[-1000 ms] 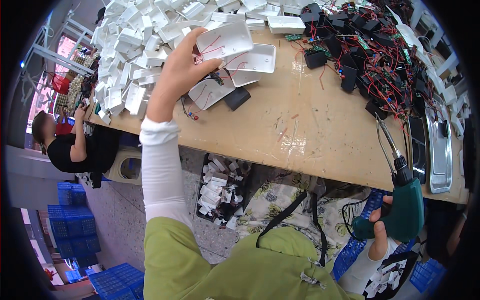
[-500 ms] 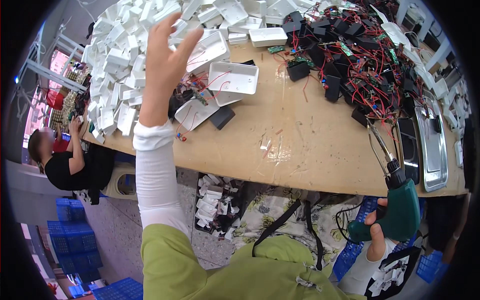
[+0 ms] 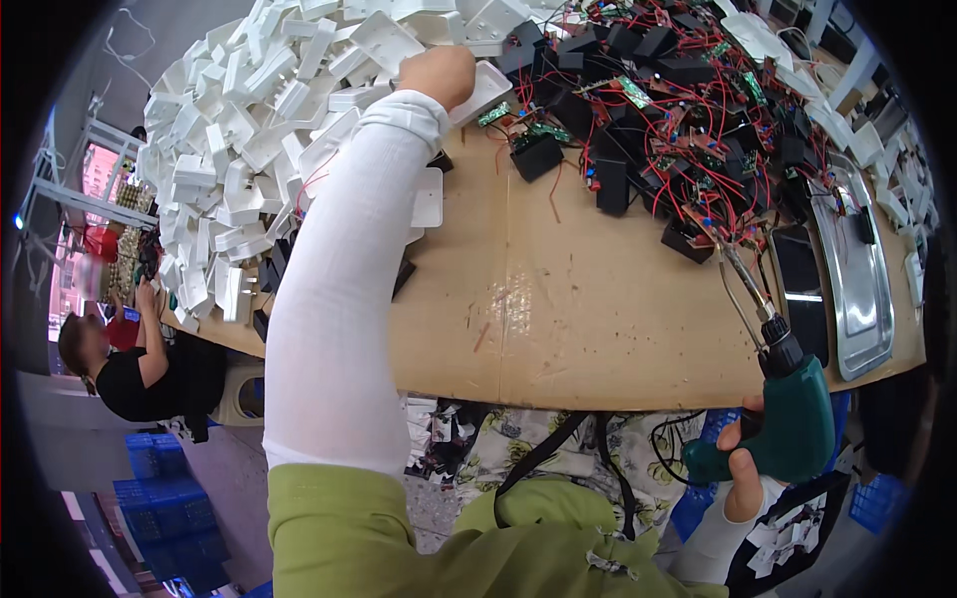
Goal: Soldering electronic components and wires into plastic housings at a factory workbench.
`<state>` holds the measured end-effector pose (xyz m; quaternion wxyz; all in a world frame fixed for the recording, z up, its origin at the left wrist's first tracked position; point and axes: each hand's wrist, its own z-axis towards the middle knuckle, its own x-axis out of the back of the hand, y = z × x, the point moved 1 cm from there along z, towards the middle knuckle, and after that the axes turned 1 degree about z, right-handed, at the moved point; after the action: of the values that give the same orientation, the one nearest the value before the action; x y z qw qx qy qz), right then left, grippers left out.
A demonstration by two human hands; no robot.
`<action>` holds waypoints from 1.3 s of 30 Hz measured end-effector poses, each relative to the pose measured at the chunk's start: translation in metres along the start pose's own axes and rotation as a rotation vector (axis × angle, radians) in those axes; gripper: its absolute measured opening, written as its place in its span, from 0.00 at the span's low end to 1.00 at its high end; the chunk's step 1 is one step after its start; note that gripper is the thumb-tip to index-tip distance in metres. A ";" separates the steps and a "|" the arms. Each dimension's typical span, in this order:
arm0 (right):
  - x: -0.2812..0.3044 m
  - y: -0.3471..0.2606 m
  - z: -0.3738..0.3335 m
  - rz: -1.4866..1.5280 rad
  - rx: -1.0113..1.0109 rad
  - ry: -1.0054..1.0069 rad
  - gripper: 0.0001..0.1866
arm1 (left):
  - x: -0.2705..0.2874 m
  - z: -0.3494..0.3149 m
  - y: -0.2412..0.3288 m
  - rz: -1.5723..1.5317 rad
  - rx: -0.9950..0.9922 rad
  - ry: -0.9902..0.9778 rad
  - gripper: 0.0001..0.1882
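Observation:
My left hand (image 3: 439,76) is stretched out to the far side of the table, over the edge of a heap of white plastic cases (image 3: 264,140). Its fingers are curled and mostly hidden under the back of the hand. A shallow white case (image 3: 482,94) lies against its right side; whether the fingers grip it does not show. My right hand (image 3: 743,478) is wrapped round the handle of a green soldering gun (image 3: 797,419) at the front right. The gun's metal tip points up and away, close to a pile of black boxes and circuit boards with red wires (image 3: 688,140).
A metal tray (image 3: 859,299) and a dark flat device (image 3: 799,274) lie right of the soldering gun. My left sleeve hides part of the table (image 3: 598,329). At the far left sits another person (image 3: 135,364). Blue crates (image 3: 164,498) stand on the floor.
My left hand has moved right and farther out, from spread fingers in the air to curled fingers at the white cases. The right hand still holds the soldering gun. The view has shifted slightly.

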<state>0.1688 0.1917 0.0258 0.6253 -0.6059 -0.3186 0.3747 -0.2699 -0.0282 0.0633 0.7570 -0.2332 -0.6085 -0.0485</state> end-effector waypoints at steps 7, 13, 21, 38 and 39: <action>0.007 0.001 -0.008 0.084 0.074 -0.019 0.29 | 0.067 -0.060 -0.010 0.068 -0.145 0.397 0.06; 0.012 -0.007 -0.018 0.089 0.105 0.044 0.28 | 0.071 -0.173 0.061 -0.110 -0.407 0.513 0.03; 0.025 -0.004 -0.029 0.071 0.111 -0.023 0.28 | 0.049 -0.224 0.104 -0.536 -0.470 0.471 0.12; 0.021 -0.006 -0.032 0.062 0.098 0.029 0.27 | 0.028 -0.090 0.053 -0.590 -0.059 0.669 0.10; 0.024 -0.004 -0.031 0.078 0.075 0.025 0.27 | 0.035 -0.099 0.054 -0.591 -0.063 0.665 0.10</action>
<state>0.2083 0.1962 0.0269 0.6366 -0.5986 -0.2724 0.4028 -0.1526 -0.0140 0.0660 0.8577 -0.0441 -0.3706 -0.3537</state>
